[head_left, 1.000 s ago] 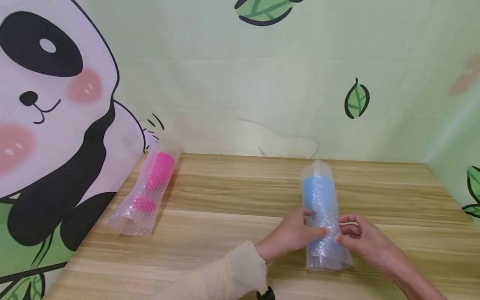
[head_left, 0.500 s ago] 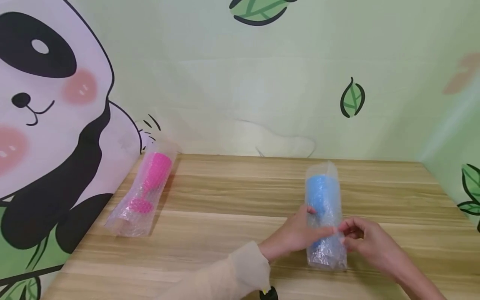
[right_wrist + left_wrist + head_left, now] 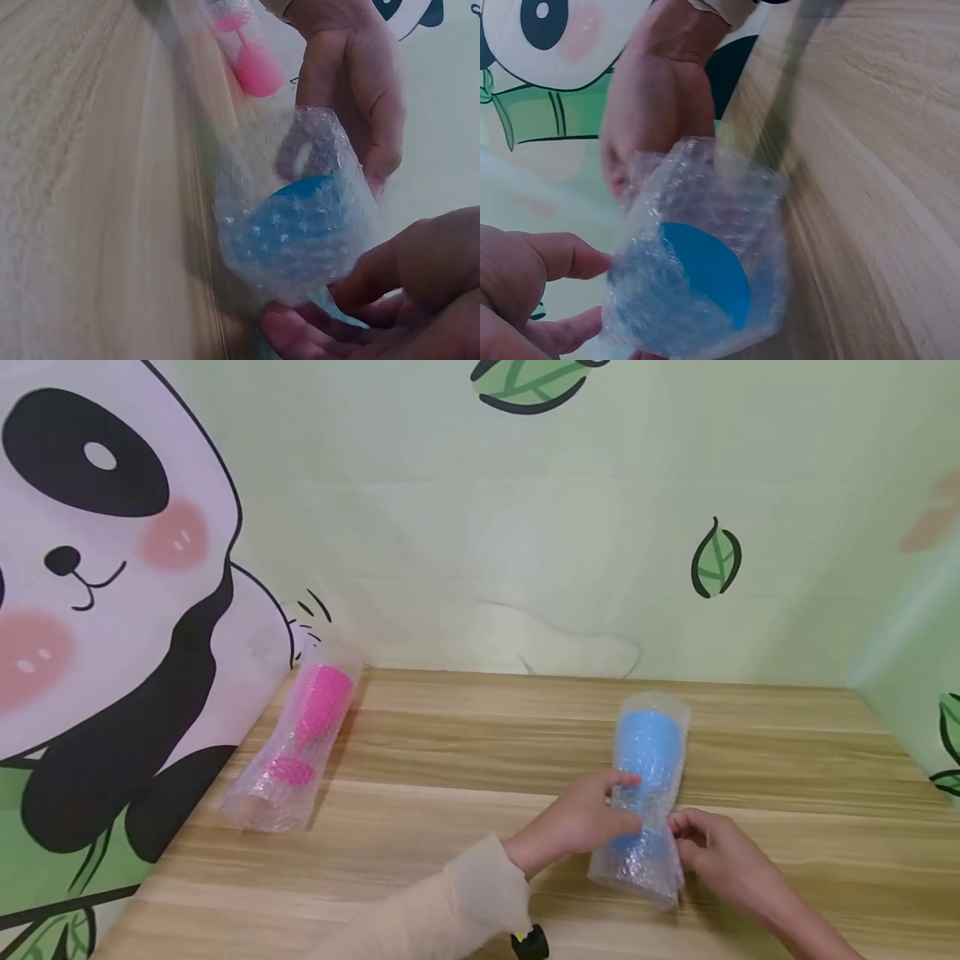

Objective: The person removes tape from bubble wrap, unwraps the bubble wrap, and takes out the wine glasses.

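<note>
A blue goblet-shaped thing [image 3: 649, 745] lies wrapped in bubble wrap [image 3: 641, 872] on the wooden table, its wide part pointing away. From the left my left hand [image 3: 572, 820] reaches over it, with the thumb and forefinger spread and their tips touching the wrap. On the other side my right hand [image 3: 727, 852] pinches the wrap's edge between thumb and fingers. Both wrist views look at one end of the roll, where the round blue end [image 3: 716, 277] shows inside the clear plastic. Some of the left hand's fingers are hidden behind the wrap.
A pink goblet-shaped thing [image 3: 324, 697] in its own bubble wrap [image 3: 266, 810] lies at the table's left side. Behind the wooden table [image 3: 465, 735] stands a pale green backdrop [image 3: 420, 543] with a printed panda [image 3: 202, 668]. A small black object [image 3: 530, 942] shows near the left sleeve.
The wrapped blue thing has turned so its near end swings left. My left thumb has drawn back leftward across it. The right hand stays at the wrap's right edge.
</note>
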The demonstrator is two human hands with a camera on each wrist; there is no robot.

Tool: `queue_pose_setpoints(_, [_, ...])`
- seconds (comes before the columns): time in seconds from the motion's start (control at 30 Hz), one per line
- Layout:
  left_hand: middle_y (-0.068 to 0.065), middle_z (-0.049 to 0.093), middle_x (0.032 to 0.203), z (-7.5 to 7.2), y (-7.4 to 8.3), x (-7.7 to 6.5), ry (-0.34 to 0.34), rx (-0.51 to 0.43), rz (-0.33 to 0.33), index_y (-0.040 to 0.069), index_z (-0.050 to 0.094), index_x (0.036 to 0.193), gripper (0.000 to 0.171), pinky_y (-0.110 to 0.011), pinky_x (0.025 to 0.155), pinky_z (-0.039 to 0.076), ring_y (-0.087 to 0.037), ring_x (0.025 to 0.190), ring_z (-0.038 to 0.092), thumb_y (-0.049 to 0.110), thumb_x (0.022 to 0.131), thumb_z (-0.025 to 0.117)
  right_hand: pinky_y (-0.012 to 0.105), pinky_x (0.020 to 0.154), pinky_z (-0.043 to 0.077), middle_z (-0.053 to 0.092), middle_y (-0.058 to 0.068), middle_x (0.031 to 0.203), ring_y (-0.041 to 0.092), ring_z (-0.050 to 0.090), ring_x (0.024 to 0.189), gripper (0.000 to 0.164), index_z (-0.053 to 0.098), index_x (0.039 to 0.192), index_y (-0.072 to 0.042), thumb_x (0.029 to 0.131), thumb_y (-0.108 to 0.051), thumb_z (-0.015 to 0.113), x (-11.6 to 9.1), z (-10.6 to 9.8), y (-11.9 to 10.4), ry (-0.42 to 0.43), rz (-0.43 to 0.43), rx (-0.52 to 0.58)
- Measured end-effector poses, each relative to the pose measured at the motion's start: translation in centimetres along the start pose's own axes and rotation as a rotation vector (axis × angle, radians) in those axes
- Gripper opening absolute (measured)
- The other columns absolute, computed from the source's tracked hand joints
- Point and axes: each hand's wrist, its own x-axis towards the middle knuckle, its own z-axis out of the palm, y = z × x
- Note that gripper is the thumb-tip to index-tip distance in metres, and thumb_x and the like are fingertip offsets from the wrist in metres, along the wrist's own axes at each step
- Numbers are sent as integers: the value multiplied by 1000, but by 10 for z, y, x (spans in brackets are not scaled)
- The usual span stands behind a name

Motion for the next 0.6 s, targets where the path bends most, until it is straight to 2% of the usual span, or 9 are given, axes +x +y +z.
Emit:
queue_pose_setpoints(0.13, [-13, 61, 126, 1, -2, 3, 18, -16, -11, 18, 63, 139, 57, -25, 60, 52, -12, 65, 54, 6, 85, 79, 31, 78, 53, 70, 11, 108, 19, 63, 96, 37, 66, 123, 4, 112, -17, 38, -5, -8, -4, -67, 35, 29])
queue_pose_setpoints(0.2, [-12, 61, 123, 2, -3, 5, 30, -33, -20, 20, 58, 144, 66, -29, 66, 56, -15, 76, 59, 6, 84, 81, 34, 83, 53, 70, 11, 117, 22, 62, 105, 43, 64, 130, 4, 113, -27, 40, -6, -11, -5, -102, 22, 21])
queue_pose_setpoints(0.27, [-13, 61, 122, 2, -3, 7, 51, -48, -36, 19, 50, 150, 77, -35, 74, 59, -21, 89, 63, 6, 82, 84, 35, 83, 53, 70, 11, 118, 22, 61, 105, 43, 65, 129, 4, 112, -31, 47, -7, -12, -5, -124, -13, 2])
queue_pose_setpoints(0.33, [-15, 61, 125, 3, -3, 9, 71, -52, -59, 15, 43, 153, 85, -40, 81, 60, -27, 100, 65, 8, 81, 87, 31, 78, 53, 70, 7, 111, 16, 60, 99, 34, 70, 123, 1, 109, -27, 55, -7, -10, -6, -109, -66, -46])
queue_pose_setpoints(0.43, [-18, 61, 129, 4, -3, 8, 81, -32, -98, 6, 42, 151, 85, -44, 87, 59, -32, 108, 65, 15, 81, 88, 26, 70, 51, 66, 2, 96, 11, 56, 86, 20, 74, 101, -4, 105, -20, 62, -6, -6, -7, -37, -125, -118])
queue_pose_setpoints(0.5, [-18, 61, 130, 3, -3, 6, 82, -2, -108, 3, 46, 148, 81, -44, 90, 58, -32, 110, 65, 19, 81, 88, 25, 63, 46, 60, 0, 84, 10, 52, 76, 16, 70, 90, -5, 100, -18, 69, -5, -1, -9, 31, -118, -159])
queue_pose_setpoints(0.6, [-18, 63, 129, 0, -3, 5, 82, 44, -104, 4, 49, 145, 79, -46, 91, 57, -31, 109, 65, 23, 79, 88, 24, 60, 45, 55, 1, 82, 13, 50, 74, 23, 62, 93, -1, 92, -16, 79, -2, 6, -14, 129, -70, -170])
